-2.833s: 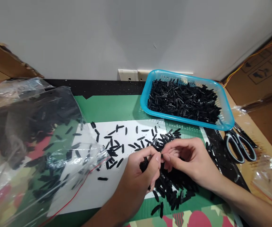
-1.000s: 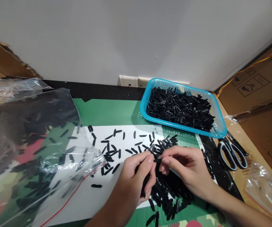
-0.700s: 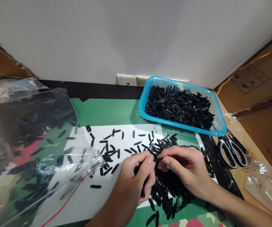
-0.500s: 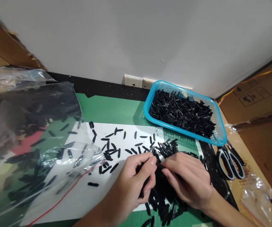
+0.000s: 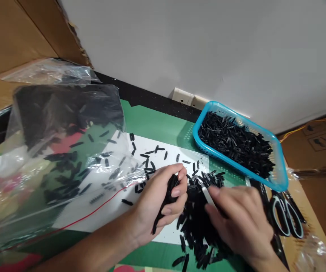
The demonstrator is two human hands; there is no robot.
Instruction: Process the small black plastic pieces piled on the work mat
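Blue plastic basket [image 5: 282,183], landmark, filled with black pieces. Heap of loose black pieces [image 5: 197,217]: on the person's side of the basket. Left hand [image 5: 157,200]: left of the basket and nearer the person, fingers curled round a bunch of black strips [image 5: 171,190]; a slackened grip could spill them. Right hand [image 5: 240,213]: below the basket, blurred; cannot tell what it grips.

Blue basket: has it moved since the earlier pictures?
No, the blue basket shows no shift against the wall plates; its rear-left corner still overlaps their right part.
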